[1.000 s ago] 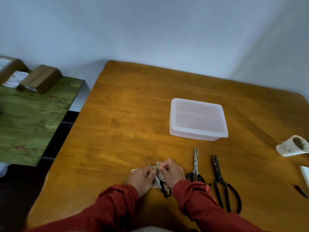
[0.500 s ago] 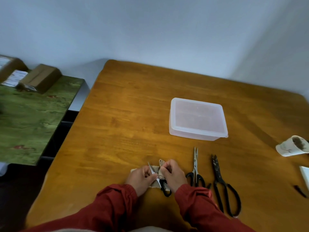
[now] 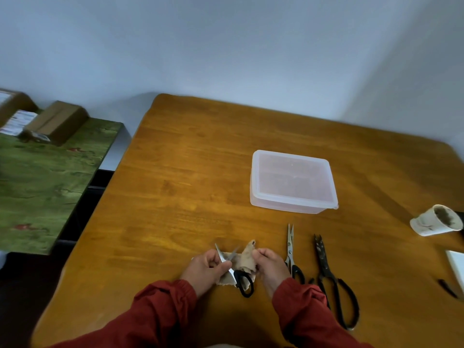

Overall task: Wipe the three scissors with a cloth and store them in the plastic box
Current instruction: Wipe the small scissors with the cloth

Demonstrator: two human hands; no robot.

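Left hand (image 3: 206, 270): fingers curled round small scissors (image 3: 238, 277), blades splayed. Long axis runs from the black handles at lower centre up-left.
Right hand (image 3: 270, 266): pinching cloth (image 3: 247, 257), just right of blades.
Plastic box (image 3: 292, 182): upper right, lidded, nearer the right hand.

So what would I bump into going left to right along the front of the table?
Left hand holding the small scissors → right hand pinching the cloth → silver scissors → big black scissors → white cup.
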